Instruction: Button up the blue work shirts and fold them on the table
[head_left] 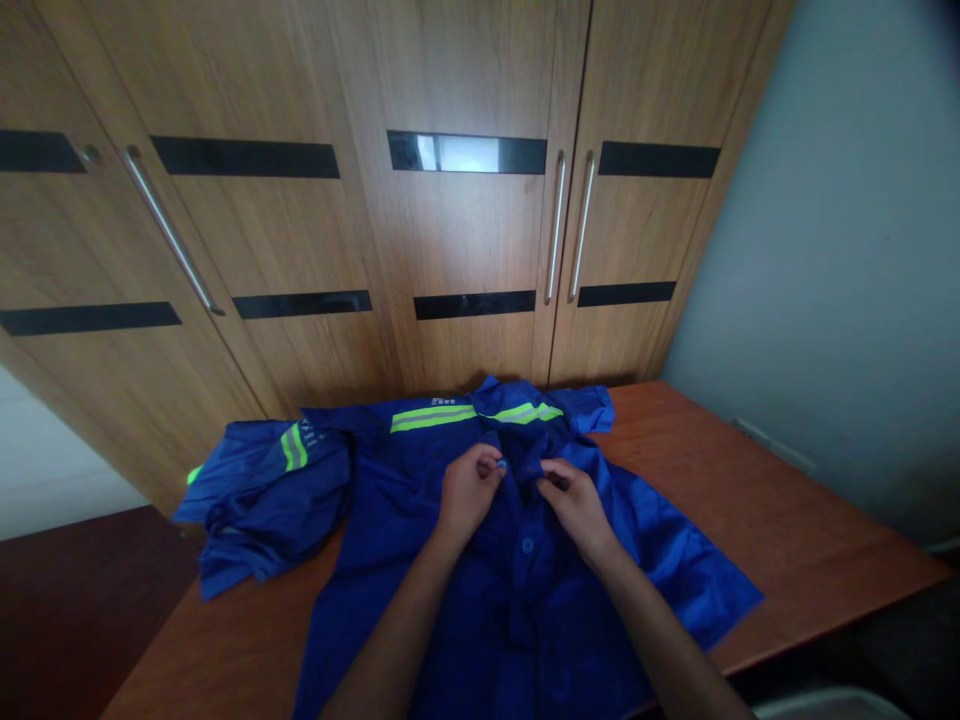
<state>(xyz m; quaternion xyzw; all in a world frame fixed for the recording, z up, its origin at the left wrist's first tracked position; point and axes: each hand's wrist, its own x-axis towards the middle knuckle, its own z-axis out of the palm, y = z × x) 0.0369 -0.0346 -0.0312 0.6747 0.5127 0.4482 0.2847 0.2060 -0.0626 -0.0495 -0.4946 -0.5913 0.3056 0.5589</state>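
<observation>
A blue work shirt with yellow-green and grey reflective bands lies spread on the table, its collar end away from me. My left hand pinches one front edge of it, at a small button beside the fingertips. Across the gap, my right hand grips the opposite front edge between thumb and fingers. The two edges are apart where I hold them. Lower on the front, another button shows between my forearms.
A crumpled blue garment with reflective bands lies at the table's left end. Behind the reddish-brown table stands a wooden wardrobe with metal handles. A pale wall is on the right.
</observation>
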